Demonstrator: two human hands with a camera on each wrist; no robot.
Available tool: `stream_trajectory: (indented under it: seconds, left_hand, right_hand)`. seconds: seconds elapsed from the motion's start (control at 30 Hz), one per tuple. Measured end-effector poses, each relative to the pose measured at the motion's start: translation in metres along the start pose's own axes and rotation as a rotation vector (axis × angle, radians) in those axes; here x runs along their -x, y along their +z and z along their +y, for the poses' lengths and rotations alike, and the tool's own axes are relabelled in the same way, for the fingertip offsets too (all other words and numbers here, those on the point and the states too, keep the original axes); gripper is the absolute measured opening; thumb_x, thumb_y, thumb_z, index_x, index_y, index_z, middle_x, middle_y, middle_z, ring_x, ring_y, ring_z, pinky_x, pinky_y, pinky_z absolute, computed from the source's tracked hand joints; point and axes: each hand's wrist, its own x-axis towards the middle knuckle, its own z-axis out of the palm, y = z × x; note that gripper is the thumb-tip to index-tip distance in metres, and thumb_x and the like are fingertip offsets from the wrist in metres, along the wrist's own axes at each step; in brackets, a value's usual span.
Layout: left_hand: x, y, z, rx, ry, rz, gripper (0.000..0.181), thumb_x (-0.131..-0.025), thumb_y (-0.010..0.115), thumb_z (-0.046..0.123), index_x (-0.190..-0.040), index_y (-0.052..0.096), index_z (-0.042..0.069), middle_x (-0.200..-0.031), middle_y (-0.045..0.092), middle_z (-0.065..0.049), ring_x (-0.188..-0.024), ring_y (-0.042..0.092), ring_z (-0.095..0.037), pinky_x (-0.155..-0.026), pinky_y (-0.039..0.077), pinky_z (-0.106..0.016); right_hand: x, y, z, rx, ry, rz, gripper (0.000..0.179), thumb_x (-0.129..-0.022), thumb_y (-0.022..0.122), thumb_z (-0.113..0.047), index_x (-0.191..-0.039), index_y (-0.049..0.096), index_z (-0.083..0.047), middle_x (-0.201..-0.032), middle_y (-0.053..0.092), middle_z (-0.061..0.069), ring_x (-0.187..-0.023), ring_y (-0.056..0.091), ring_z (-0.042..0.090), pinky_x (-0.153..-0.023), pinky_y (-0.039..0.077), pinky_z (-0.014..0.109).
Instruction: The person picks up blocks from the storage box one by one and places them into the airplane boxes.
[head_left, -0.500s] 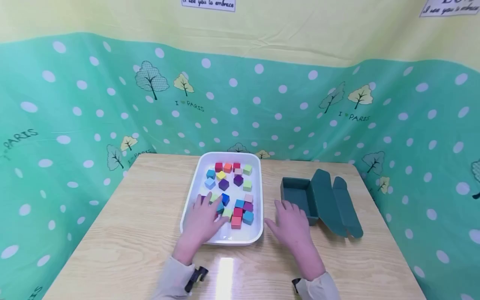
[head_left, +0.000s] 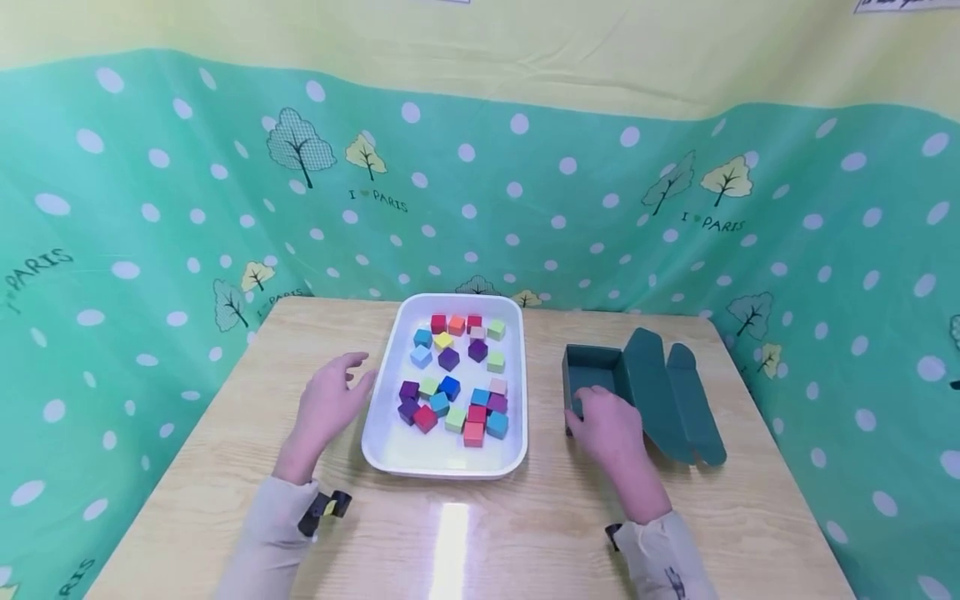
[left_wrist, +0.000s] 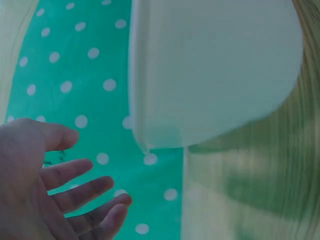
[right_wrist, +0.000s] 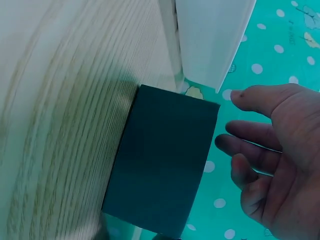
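Observation:
A white tray (head_left: 450, 467) with many small coloured cubes stands on the table. My left hand (head_left: 326, 408) hovers just outside the tray's left side, its fingers loosely bent with nothing in them. In the left wrist view, that hand (left_wrist: 70, 185) is apart from the tray's outer wall (left_wrist: 215, 65). My right hand (head_left: 611, 429) is over the near end of a dark green box (head_left: 595, 360), hiding part of it. The right wrist view has this hand (right_wrist: 280, 155) beside the box's outer wall (right_wrist: 165, 155), fingers relaxed; nothing is held.
The box's lid (head_left: 660, 408) is folded out to the right, with its flaps lying over the table. A green dotted curtain (head_left: 465, 192) hangs around the wooden table (head_left: 225, 500). Table surface lies between tray and box.
My left hand has moved left from above the cubes to outside the tray. My right hand has shifted right, from beside the tray to over the box's near end.

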Motion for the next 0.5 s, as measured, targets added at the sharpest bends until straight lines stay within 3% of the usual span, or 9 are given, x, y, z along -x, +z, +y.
stream_trajectory:
  seconds: [0.1,0.17,0.27,0.37,0.5]
  left_hand:
    - [-0.009,0.006,-0.016,0.114,-0.040,-0.026,0.051,-0.099,0.055,0.038,-0.135,0.053,0.002,-0.127,0.059,-0.023,-0.101,0.063,-0.039,-0.081,0.056,-0.050]
    - [-0.013,0.014,-0.025,0.224,-0.073,-0.077,0.054,-0.100,0.053,0.038,-0.137,0.049,-0.001,-0.128,0.056,-0.025,-0.100,0.063,-0.039,-0.079,0.057,-0.046]
    - [-0.015,0.026,-0.034,0.409,-0.141,-0.146,0.057,-0.103,0.048,0.037,-0.140,0.043,-0.006,-0.132,0.051,-0.028,-0.103,0.062,-0.040,-0.078,0.059,-0.041]
    - [-0.014,0.036,-0.038,0.550,-0.199,-0.175,0.058,-0.104,0.044,0.036,-0.141,0.039,-0.008,-0.136,0.047,-0.029,-0.107,0.060,-0.042,-0.079,0.059,-0.038]
    - [-0.012,0.045,-0.039,0.558,-0.188,-0.139,0.051,-0.104,0.045,0.031,-0.138,0.045,-0.008,-0.132,0.051,-0.029,-0.111,0.058,-0.041,-0.087,0.056,-0.038]
  right_hand:
    - [-0.005,-0.001,0.002,0.013,0.017,-0.048,0.030,-0.085,0.075,-0.028,-0.103,0.070,-0.004,-0.084,0.064,0.008,-0.061,0.055,0.019,-0.046,0.049,0.031]
    - [-0.007,0.000,0.003,0.021,0.027,-0.085,0.028,-0.085,0.075,-0.026,-0.101,0.070,-0.005,-0.086,0.065,0.008,-0.061,0.056,0.019,-0.047,0.050,0.032]
    - [-0.009,0.003,0.003,0.019,0.034,-0.138,0.026,-0.085,0.075,-0.024,-0.103,0.071,-0.005,-0.091,0.068,0.010,-0.061,0.056,0.019,-0.047,0.051,0.033]
    - [-0.011,0.007,0.000,0.000,0.041,-0.162,0.026,-0.085,0.075,-0.022,-0.105,0.071,-0.005,-0.092,0.069,0.010,-0.058,0.054,0.018,-0.046,0.049,0.031]
    - [-0.011,0.012,-0.005,-0.017,0.042,-0.169,0.023,-0.085,0.074,-0.020,-0.103,0.072,-0.005,-0.082,0.066,0.007,-0.054,0.050,0.016,-0.043,0.044,0.029]
